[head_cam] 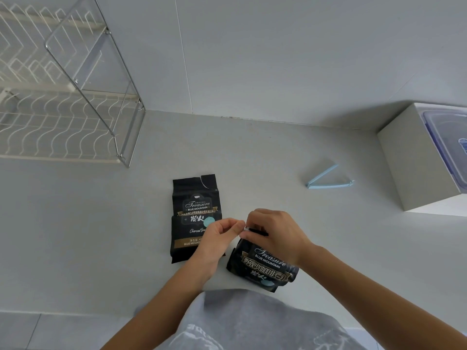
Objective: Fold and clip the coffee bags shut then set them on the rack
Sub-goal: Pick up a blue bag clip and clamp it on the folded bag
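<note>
Two black coffee bags lie on the grey counter. The left bag (pixel 195 213) lies flat with its torn top unfolded. Nearer to me, the right bag (pixel 265 267) has its top folded over. My right hand (pixel 273 233) presses on that folded top. My left hand (pixel 219 236) pinches the end of a pale clip (pixel 244 229) at the fold; most of the clip is hidden by my fingers. A second light blue clip (pixel 328 179) lies open in a V on the counter to the right. The wire rack (pixel 63 117) stands at the far left.
A white box (pixel 414 162) with a clear plastic container (pixel 444 142) on top stands at the right edge. The wall runs along the back of the counter (pixel 252 152). My grey shirt fills the bottom of the view.
</note>
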A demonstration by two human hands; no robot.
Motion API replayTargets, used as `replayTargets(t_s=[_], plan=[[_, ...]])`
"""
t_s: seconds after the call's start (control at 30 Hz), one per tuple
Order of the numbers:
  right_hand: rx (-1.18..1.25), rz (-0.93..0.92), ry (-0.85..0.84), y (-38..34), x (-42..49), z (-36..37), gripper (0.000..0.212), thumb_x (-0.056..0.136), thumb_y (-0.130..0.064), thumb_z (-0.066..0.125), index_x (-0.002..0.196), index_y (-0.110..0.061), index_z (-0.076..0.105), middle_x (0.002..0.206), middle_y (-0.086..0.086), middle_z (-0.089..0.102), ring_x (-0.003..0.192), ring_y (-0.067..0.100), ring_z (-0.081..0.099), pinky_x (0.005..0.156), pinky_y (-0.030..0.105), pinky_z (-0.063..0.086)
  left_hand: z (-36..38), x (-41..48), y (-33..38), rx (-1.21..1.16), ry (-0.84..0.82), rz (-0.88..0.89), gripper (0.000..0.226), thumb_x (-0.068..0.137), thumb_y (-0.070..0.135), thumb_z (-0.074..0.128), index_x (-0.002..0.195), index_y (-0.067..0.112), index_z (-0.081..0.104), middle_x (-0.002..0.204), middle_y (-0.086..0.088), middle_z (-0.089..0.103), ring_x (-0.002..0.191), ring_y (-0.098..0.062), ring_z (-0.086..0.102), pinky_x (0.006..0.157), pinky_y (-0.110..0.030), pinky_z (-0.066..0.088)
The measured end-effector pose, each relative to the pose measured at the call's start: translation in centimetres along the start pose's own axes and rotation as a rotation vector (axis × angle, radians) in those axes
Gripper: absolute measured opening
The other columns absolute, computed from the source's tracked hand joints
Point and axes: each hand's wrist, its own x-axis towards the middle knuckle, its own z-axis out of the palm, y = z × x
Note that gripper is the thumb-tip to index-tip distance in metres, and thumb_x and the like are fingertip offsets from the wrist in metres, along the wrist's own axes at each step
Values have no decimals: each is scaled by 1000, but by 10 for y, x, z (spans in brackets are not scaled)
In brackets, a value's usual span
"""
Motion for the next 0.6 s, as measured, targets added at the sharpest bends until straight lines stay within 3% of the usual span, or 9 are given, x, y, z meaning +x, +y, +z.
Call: replayTargets(t_s=[0.2,0.37,0.47,0.6], plan=[[118,181,45,6,3,1,27,81,-48,62,77,-21,62,69,-4,64,66,13,57,63,36,49,-1,2,3,85,8,123,18,90,17,58,75,16,66,70,5,66,70,-2,60,69,-10,48],[21,222,-72,6,1,-12,39,78,-68,48,89,-33,60,75,-16,62,69,3,58,64,28,50,-7,1,2,170,-14,126,21,93,17,52,77,20,64,73,7,63,74,-1,57,72,-12,47],[7,199,-71,10,-8,-23,24,86,-53,51,86,-31,60,75,-15,59,69,6,55,64,27,46,-7,0,0,154,-34,93,19,94,18,50,79,19,63,74,11,65,71,6,57,70,-6,45],[-271,-6,-116,2,-13,-26,21,96,-42,39,92,-25,49,80,-11,49,66,14,44,58,29,36,3,-4,0,91,-83,95,22,96,21,45,85,15,63,75,7,64,75,0,60,71,-7,47]])
